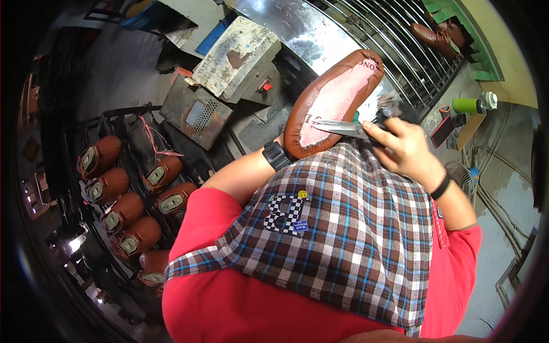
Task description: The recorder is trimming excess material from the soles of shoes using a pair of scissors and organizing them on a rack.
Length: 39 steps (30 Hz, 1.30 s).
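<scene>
A brown leather shoe (298, 108) is tilted in front of my apron with its pale pink underside (334, 100) facing up. The leather is folded over all round the rim. My left hand (279, 139) is at the shoe's heel end, mostly hidden behind it, and appears to hold it up; its fingers do not show. My right hand (405, 146) is closed round a pair of scissors (343, 128). Their blades lie across the pink underside near the heel end, pointing left. Something dark and blurred (400, 111) is beside my right fingers.
Brown shoes (123, 210) on lasts stand on a dark rack at the left. A worn metal box (237, 57) is beyond my left arm. Metal bars (394, 51) run along the far right, with more brown shoes (437, 39). A green bottle (468, 105) and a phone (442, 132) are at the right.
</scene>
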Tool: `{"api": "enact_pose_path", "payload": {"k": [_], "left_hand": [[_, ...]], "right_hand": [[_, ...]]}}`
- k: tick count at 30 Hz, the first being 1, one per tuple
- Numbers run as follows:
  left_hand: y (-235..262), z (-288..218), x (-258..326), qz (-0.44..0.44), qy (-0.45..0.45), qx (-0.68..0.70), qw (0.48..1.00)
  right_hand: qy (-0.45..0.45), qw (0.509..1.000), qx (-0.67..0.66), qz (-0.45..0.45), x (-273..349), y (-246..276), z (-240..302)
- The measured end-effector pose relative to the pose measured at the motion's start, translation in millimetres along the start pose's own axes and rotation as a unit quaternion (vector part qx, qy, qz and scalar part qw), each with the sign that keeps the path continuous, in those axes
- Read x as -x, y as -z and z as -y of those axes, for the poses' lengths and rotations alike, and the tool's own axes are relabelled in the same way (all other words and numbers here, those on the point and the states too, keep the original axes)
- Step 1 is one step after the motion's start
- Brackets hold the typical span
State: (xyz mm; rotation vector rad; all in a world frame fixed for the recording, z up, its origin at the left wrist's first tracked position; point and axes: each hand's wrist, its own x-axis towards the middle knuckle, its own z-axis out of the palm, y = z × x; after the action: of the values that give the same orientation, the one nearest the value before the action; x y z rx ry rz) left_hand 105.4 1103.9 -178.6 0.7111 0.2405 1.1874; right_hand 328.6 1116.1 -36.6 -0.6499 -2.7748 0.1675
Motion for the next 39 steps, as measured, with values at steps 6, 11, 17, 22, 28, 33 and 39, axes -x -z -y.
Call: {"api": "enact_pose_path", "payload": {"k": [6, 11, 17, 22, 28, 33, 39], "left_hand": [[-21, -33, -10, -0.137, 0.136, 0.019, 0.981], [-37, -25, -15, -0.117, 0.002, 0.166, 0.979], [-82, -76, 79, -0.338, -0.130, -0.299, 0.883], [-115, -56, 183, -0.457, -0.079, -0.601, 0.651], [-152, -39, 271, -0.391, 0.216, -0.765, 0.464], [-184, -36, 343, -0.356, 0.284, -0.793, 0.404], [-253, 30, 488, -0.459, 0.351, -0.719, 0.387]], "right_hand": [[-0.284, 0.785, -0.499, -0.232, -19, -79, -1], [-0.428, 0.529, -0.683, -0.265, 4, -66, -36], [-0.345, 0.640, -0.680, -0.090, 25, -53, -29], [-0.282, 0.670, -0.682, 0.072, -8, -88, 4], [-0.276, 0.656, -0.681, 0.170, -39, -121, 20], [-0.279, 0.665, -0.661, 0.209, -25, -158, 44], [-0.230, 0.662, -0.655, 0.283, -24, -173, 120]]}}
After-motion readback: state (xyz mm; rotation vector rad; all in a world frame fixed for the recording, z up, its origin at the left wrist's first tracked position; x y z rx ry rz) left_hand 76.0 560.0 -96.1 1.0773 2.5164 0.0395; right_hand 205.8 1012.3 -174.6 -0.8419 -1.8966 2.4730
